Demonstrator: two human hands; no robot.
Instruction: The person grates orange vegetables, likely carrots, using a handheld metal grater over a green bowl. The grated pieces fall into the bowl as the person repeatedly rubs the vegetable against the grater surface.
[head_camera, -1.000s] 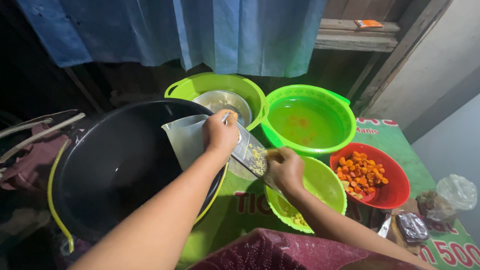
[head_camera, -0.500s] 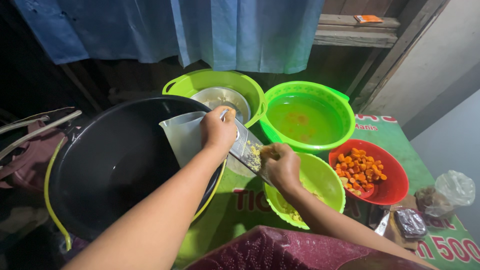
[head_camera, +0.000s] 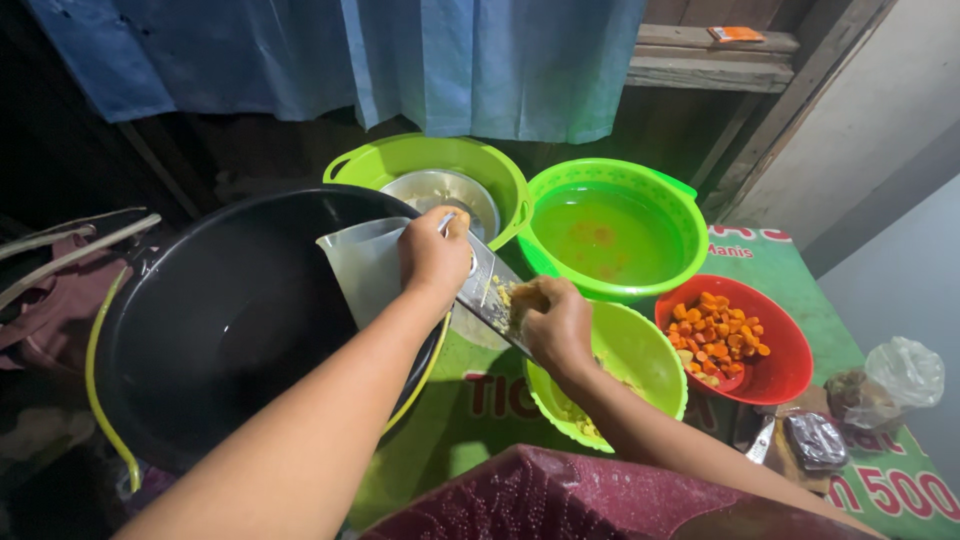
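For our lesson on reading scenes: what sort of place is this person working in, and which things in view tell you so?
Probably an informal food-preparation spot, perhaps a home kitchen or a stall. The left hand steadies a flat metal grater while the right hand rubs a pale piece on it, above a small lime-green plastic bowl. A red plastic bowl of orange chunks sits nearby.

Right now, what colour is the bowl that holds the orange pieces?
Red; the bowl shows best in the head view, at the right.

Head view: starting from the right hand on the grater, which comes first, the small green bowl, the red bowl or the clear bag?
From the right hand:
1. Small green bowl, directly beneath the hand.
2. Red bowl of orange pieces, farther right.
3. Clear bag, at the far right edge of the table.
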